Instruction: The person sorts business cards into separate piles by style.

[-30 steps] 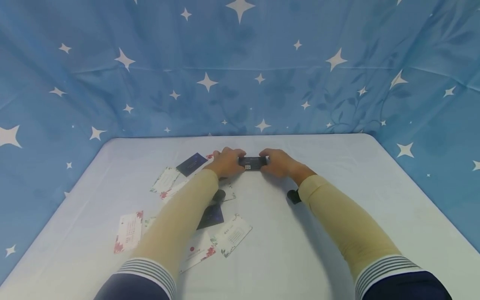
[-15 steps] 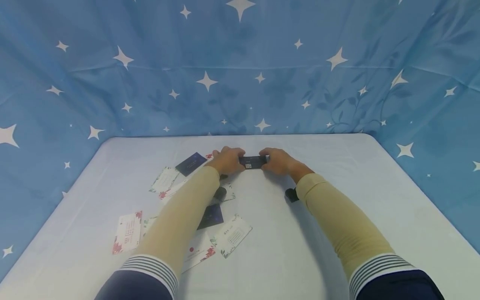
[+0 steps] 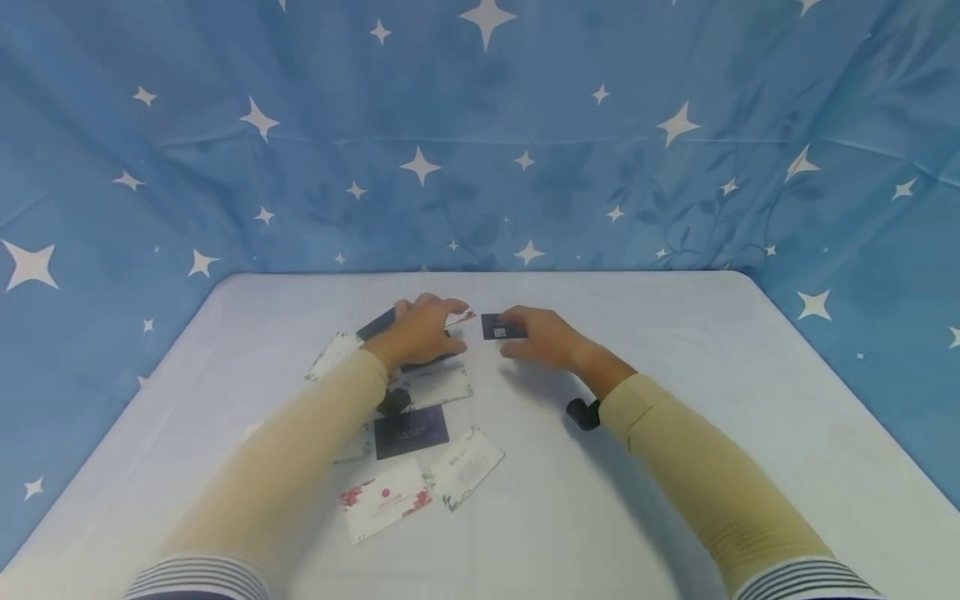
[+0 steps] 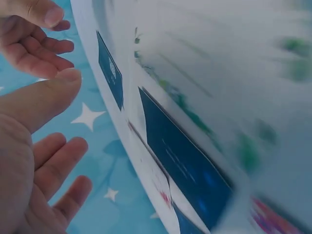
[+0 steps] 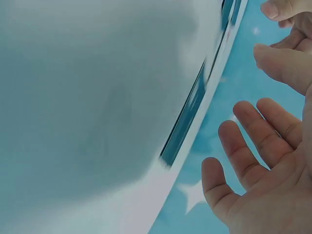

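Dark blue card stock, thin, light and slick, is seen in the small stack of cards (image 3: 501,326) lying on the white table (image 3: 675,400) just beside the right hand (image 3: 543,337). Both the right and left hand (image 3: 420,333) are held with fingers spread, gripping nothing. The stack is best pinched by its short edges.

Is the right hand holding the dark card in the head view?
No, the right hand is open with relaxed fingers beside the dark card, which lies flat on the table.
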`<state>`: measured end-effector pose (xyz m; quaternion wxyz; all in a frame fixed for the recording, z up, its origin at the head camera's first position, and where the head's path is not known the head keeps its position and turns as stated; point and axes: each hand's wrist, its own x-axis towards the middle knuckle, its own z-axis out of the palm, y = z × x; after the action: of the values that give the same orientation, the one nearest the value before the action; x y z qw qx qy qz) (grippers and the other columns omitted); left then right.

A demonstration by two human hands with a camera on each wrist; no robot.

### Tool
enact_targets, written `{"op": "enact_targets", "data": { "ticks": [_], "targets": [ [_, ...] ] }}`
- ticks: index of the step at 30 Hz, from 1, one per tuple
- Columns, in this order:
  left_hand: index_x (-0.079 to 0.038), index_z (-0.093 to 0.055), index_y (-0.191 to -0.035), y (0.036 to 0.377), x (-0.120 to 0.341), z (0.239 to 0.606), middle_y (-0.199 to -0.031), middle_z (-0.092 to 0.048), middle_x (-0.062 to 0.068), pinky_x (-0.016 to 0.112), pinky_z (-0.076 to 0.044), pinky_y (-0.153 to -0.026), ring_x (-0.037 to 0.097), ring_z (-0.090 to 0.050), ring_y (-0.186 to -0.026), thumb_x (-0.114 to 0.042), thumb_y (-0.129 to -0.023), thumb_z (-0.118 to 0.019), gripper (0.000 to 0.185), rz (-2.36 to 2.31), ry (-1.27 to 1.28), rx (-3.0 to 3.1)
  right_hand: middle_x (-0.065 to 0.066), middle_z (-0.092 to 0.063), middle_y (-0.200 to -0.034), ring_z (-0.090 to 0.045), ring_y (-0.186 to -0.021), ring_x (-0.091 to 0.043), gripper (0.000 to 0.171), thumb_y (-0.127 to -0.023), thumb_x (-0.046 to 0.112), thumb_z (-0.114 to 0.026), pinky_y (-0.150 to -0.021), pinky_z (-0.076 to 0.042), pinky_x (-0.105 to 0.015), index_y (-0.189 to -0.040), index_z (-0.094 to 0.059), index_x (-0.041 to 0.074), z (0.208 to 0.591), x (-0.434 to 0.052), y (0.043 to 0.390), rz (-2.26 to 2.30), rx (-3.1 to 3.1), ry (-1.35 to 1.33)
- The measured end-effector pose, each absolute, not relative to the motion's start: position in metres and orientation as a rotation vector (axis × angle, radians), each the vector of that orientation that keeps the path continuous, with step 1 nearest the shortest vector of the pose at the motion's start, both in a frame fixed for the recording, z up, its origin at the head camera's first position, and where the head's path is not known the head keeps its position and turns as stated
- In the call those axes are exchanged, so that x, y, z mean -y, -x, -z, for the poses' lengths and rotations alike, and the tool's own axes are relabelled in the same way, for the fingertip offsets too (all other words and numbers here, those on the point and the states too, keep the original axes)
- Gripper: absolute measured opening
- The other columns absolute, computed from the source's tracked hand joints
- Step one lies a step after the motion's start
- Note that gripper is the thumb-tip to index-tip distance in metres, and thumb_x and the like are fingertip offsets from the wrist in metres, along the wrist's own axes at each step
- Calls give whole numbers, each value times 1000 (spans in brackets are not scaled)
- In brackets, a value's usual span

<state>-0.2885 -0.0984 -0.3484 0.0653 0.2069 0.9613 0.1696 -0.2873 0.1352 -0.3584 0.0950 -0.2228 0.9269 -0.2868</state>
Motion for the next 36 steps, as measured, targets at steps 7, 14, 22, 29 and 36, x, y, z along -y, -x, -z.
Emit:
{"op": "enact_targets", "data": {
  "ticks": [7, 14, 22, 29, 36],
  "targets": [
    [-13, -52, -146, 241, 145, 344, -138, -58, 7, 59, -22, -100, 33, -41, -133, -34, -86, -79, 68, -489, -624, -2939, -10, -59, -137, -54, -125, -31, 56, -90, 25, -73, -103, -42, -47, -139, -56, 4, 357, -107, 254, 833, -2709, 824],
    [-14, -58, -140, 202, 168, 356, -131, -61, 11, 59, -23, -98, 33, -47, -127, -37, -80, -85, 70, -503, -575, -2929, -4, -61, -136, -52, -127, -24, 56, -88, 26, -77, -107, -38, -41, -138, -59, 10, 361, -80, 233, 687, -2645, 929],
    [-16, -61, -136, 182, 172, 365, -129, -63, 7, 59, -26, -98, 33, -49, -126, -41, -76, -86, 70, -450, -578, -2931, -1, -61, -132, -51, -123, -22, 60, -84, 33, -80, -106, -38, -42, -139, -61, 16, 366, -60, 218, 509, -2628, 924],
    [-15, -66, -130, 174, 176, 375, -115, -67, 1, 58, -23, -100, 26, -53, -112, -36, -73, -86, 64, -423, -598, -2931, 3, -64, -123, -52, -115, -18, 61, -82, 35, -82, -105, -36, -40, -137, -62, 17, 371, -54, 210, 347, -2673, 995],
    [-12, -67, -126, 168, 178, 374, -107, -67, 2, 60, -24, -98, 26, -53, -107, -30, -75, -85, 57, -421, -635, -2945, 2, -63, -130, -51, -120, -19, 62, -83, 32, -82, -108, -34, -41, -139, -60, 15, 372, -51, 207, 386, -2669, 995]
  ]
}}
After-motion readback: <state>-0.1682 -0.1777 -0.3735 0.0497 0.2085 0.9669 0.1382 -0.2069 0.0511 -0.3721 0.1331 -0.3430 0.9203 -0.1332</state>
